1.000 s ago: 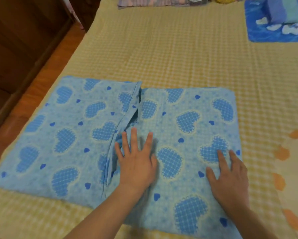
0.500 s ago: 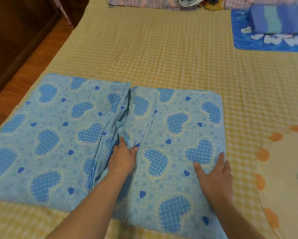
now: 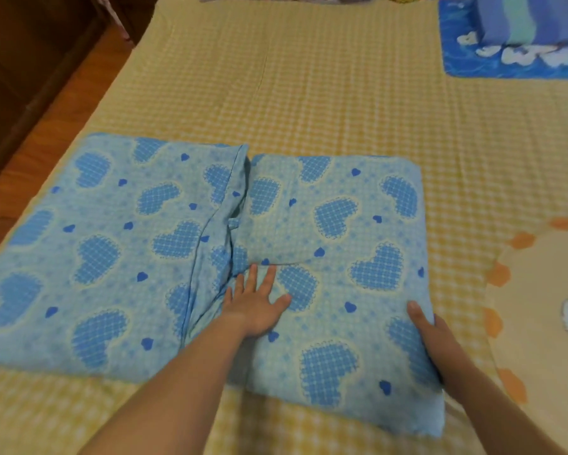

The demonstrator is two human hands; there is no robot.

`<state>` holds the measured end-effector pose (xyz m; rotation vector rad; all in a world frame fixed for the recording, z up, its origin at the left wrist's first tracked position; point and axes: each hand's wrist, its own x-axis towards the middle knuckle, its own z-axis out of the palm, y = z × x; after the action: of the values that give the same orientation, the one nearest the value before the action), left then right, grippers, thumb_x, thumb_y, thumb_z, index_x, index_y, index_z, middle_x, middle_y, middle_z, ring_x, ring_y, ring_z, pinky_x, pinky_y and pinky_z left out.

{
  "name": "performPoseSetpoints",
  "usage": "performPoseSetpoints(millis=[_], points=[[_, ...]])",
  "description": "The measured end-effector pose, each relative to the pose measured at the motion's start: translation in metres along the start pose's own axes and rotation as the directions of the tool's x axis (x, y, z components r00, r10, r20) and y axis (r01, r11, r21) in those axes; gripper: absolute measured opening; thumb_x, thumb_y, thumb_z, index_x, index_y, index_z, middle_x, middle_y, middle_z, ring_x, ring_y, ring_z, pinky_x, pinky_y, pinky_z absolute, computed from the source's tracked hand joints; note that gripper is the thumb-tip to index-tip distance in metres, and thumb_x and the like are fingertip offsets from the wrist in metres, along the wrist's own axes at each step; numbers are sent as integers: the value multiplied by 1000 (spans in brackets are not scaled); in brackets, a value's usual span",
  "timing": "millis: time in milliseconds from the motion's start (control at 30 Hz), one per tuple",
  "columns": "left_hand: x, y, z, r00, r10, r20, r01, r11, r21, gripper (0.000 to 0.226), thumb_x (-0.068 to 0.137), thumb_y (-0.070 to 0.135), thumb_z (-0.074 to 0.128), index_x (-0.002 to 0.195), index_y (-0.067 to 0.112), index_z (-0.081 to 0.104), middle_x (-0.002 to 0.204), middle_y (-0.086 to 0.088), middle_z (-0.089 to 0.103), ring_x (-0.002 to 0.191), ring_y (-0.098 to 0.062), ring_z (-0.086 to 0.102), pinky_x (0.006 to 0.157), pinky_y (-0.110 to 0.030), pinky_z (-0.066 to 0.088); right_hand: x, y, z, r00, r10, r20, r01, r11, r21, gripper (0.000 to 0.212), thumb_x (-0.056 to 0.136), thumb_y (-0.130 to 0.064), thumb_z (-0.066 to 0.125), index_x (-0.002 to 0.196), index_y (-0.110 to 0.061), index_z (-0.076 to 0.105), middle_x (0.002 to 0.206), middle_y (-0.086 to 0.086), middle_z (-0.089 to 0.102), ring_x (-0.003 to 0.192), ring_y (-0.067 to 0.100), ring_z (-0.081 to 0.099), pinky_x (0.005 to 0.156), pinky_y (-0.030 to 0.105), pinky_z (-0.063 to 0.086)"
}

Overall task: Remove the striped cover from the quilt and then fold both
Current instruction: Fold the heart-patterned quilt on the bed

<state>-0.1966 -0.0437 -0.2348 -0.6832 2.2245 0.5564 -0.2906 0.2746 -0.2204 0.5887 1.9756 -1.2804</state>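
A light-blue quilt with dark-blue hearts (image 3: pixel 338 218) lies folded on the yellow checked bed sheet (image 3: pixel 309 93). Its right half is a thicker folded stack, and a seam runs down the middle. My left hand (image 3: pixel 254 307) presses flat on the quilt near that seam, fingers spread. My right hand (image 3: pixel 435 336) holds the quilt's right edge with the thumb on top; its fingers are hidden at the side. A folded striped cover in blue and green (image 3: pixel 512 21) sits at the far right.
The striped cover rests on a dark-blue mat with white shapes (image 3: pixel 473 64). A cream blanket with orange scallops (image 3: pixel 538 307) lies at the right. Wooden floor (image 3: pixel 62 103) and dark wooden furniture (image 3: pixel 20 50) border the bed on the left.
My left hand had bunched the fabric at the seam and now lies flat again. My right hand slid from the quilt's top to its right edge and took hold of it.
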Motion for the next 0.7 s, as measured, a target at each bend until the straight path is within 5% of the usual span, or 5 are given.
performPoseSetpoints(millis=[233, 300, 367, 433, 700], points=[[-78, 12, 5, 997, 71, 31, -74, 991, 113, 71, 103, 47, 24, 157, 22, -15, 161, -10, -27, 149, -35, -22, 121, -56, -7, -72, -47, 14, 1000, -12, 2, 12, 988, 156, 44, 81, -38, 76, 112, -7, 69, 93, 13, 76, 80, 31, 74, 75, 44, 59], [-119, 2, -5, 960, 210, 184, -170, 963, -211, 71, 99, 35, 43, 159, 19, 9, 166, -10, -3, 152, -32, -5, 123, -51, 1, -107, -67, 30, 998, -58, 21, 52, 970, 238, 38, 85, -32, 73, 116, -9, 68, 100, 13, 75, 89, 32, 73, 81, 48, 58], [-151, -17, -36, 849, 399, 346, 28, 620, -784, 68, 81, 33, 66, 145, 16, 49, 150, -9, 46, 141, -28, 40, 121, -48, 24, -142, -87, 53, 992, -119, 33, 104, 950, 293, 37, 88, -29, 69, 121, -11, 66, 109, 13, 73, 98, 33, 71, 91, 54, 54], [-166, -49, -67, 874, 423, 240, 140, 254, -957, 40, 83, 37, 70, 120, 22, 71, 124, -2, 69, 115, -20, 62, 110, -43, 42, -176, -104, 79, 982, -189, 15, 175, 932, 317, 37, 90, -27, 67, 123, -12, 64, 114, 12, 72, 102, 32, 70, 92, 54, 53], [-234, -225, -220, 844, 537, -5, -147, 221, -964, 39, 98, 48, 48, 130, 30, 63, 128, 11, 66, 113, -15, 62, 97, -40, 50, -340, -235, 293, 804, -594, -37, 595, 803, 40, 22, 92, -22, 67, 111, -12, 68, 98, 3, 76, 88, 21, 74, 80, 42, 60]])
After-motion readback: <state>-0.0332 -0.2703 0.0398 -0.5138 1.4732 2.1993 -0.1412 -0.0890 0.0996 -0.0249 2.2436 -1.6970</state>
